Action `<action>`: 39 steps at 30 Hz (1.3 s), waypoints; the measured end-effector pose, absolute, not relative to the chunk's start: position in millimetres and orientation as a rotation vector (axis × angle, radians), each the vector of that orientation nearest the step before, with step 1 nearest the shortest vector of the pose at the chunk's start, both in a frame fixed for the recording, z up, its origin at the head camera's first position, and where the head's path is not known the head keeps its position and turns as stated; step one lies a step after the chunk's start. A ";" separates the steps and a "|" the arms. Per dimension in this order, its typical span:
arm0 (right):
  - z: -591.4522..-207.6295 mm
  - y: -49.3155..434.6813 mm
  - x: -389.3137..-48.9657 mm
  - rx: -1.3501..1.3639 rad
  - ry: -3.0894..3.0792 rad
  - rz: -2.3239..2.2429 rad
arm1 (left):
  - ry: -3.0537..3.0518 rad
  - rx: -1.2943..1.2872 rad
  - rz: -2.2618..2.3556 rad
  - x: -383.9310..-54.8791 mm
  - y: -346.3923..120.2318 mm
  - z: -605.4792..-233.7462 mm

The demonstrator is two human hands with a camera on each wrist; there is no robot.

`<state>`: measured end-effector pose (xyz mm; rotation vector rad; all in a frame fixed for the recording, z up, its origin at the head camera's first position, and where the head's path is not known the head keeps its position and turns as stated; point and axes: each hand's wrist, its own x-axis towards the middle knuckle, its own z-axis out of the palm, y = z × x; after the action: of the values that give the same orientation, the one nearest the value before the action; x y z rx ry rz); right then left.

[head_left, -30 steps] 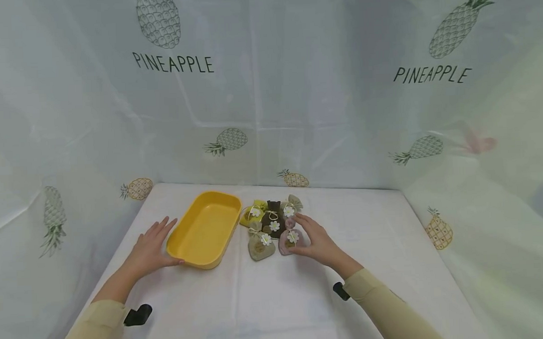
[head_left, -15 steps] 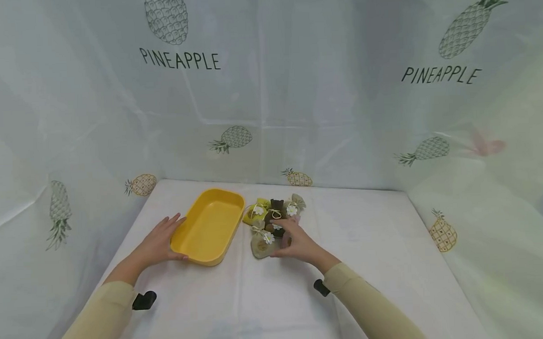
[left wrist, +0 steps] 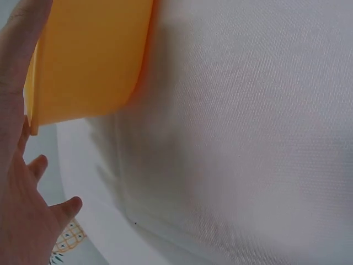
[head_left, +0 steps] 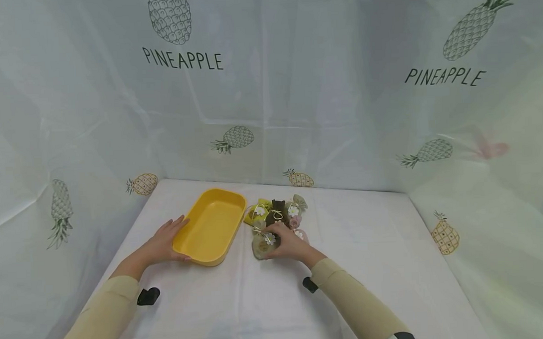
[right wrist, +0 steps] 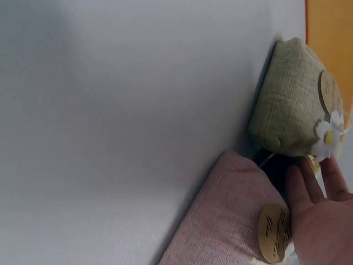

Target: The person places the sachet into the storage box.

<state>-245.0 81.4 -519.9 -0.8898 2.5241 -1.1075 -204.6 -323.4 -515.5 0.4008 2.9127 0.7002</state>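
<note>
My left hand rests spread at the left rim of a yellow plastic tray, thumb at its near-left corner. In the left wrist view, the thumb lies over the tray's edge and the other fingers stand apart. My right hand reaches over a grey-green cloth sachet with a white flower and a round tag. In the right wrist view, its extended fingers are at the flower side of that sachet, and the thumb is not seen. A pink sachet lies right beside the hand.
Behind the right hand lie a yellow sachet, a dark brown sachet and a beige sachet, close together. A white cloth covers the table. Pineapple-print sheets enclose the back and sides.
My right hand has moved left from the pink sachet, across the brown one, to the grey-green sachet. The left hand stays at the tray; the view has shifted slightly.
</note>
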 end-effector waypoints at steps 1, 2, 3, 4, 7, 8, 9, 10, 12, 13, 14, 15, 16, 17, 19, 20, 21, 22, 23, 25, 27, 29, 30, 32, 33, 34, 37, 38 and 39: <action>-520.9 80.1 -245.4 -0.870 2.525 -1.106 | 2.908 0.394 0.706 -205.0 -323.5 -515.8; -522.0 78.7 -245.9 -0.851 2.525 -1.104 | 2.904 0.385 0.712 -205.3 -323.6 -516.1; -522.8 77.4 -246.3 -0.834 2.527 -1.098 | 2.900 0.376 0.717 -205.6 -323.6 -516.3; -523.6 76.2 -246.8 -0.811 2.533 -1.085 | 2.898 0.365 0.721 -206.0 -323.6 -516.5; -523.8 73.1 -247.5 -0.757 2.546 -1.063 | 2.892 0.341 0.740 -206.8 -322.9 -516.6; -523.6 72.4 -247.6 -0.745 2.550 -1.052 | 2.893 0.339 0.743 -207.0 -322.4 -516.8; -523.2 71.9 -247.6 -0.734 2.553 -1.042 | 2.896 0.337 0.740 -207.2 -321.9 -517.0; -522.7 71.8 -247.3 -0.726 2.552 -1.039 | 2.899 0.336 0.734 -207.1 -320.9 -517.0; -521.8 71.9 -246.9 -0.724 2.547 -1.040 | 2.907 0.322 0.714 -206.7 -319.1 -517.6; -521.3 72.0 -246.7 -0.724 2.541 -1.045 | 2.911 0.315 0.704 -206.2 -318.2 -517.7; -520.9 72.2 -246.6 -0.725 2.534 -1.053 | 2.916 0.307 0.692 -205.8 -317.3 -517.7; -520.6 72.4 -246.6 -0.727 2.525 -1.062 | 2.919 0.296 0.683 -205.2 -316.2 -517.4; -520.5 72.5 -246.6 -0.730 2.515 -1.072 | 2.921 0.287 0.679 -204.5 -315.1 -517.0; -520.5 72.6 -246.9 -0.734 2.507 -1.078 | 2.923 0.275 0.677 -203.8 -314.1 -516.6; -521.2 72.8 -247.5 -0.748 2.495 -1.086 | 2.927 0.263 0.674 -202.2 -311.6 -515.3; -521.8 72.9 -247.9 -0.756 2.490 -1.089 | 2.928 0.260 0.670 -201.6 -310.1 -514.8; -522.2 73.1 -248.3 -0.764 2.488 -1.089 | 2.930 0.254 0.666 -200.9 -308.6 -514.2; -522.9 73.3 -248.6 -0.772 2.486 -1.090 | 2.933 0.248 0.659 -200.2 -307.0 -513.8; -523.5 73.5 -248.9 -0.777 2.484 -1.090 | 2.935 0.241 0.651 -199.6 -305.3 -513.3; -524.1 73.7 -248.9 -0.785 2.480 -1.094 | 2.939 0.229 0.633 -198.7 -302.1 -512.4; -524.5 74.0 -248.7 -0.790 2.475 -1.099 | 2.942 0.214 0.618 -197.8 -298.8 -511.4; -524.5 74.1 -248.2 -0.792 2.469 -1.105 | 2.943 0.198 0.606 -197.1 -295.1 -510.4; -524.6 74.1 -248.1 -0.798 2.468 -1.108 | 2.946 0.192 0.603 -196.4 -293.2 -509.9; -525.2 74.1 -248.5 -0.810 2.468 -1.106 | 2.957 0.188 0.604 -194.9 -289.3 -509.3; -525.6 74.1 -248.8 -0.813 2.466 -1.108 | 2.962 0.190 0.608 -193.8 -287.2 -508.9; -526.1 74.1 -249.1 -0.815 2.467 -1.107 | 2.968 0.187 0.607 -192.7 -285.4 -508.8; -528.3 74.6 -250.3 -0.814 2.465 -1.106 | 2.983 0.182 0.611 -189.3 -280.7 -508.8; -529.0 74.6 -250.5 -0.806 2.463 -1.109 | 2.985 0.176 0.610 -188.6 -279.3 -508.9; -529.9 74.6 -250.6 -0.801 2.462 -1.111 | 2.985 0.172 0.608 -188.1 -278.1 -509.1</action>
<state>-250.6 74.6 -529.9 -0.8014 2.4622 -1.1109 -188.1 -278.1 -509.1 0.1723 2.9850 0.6080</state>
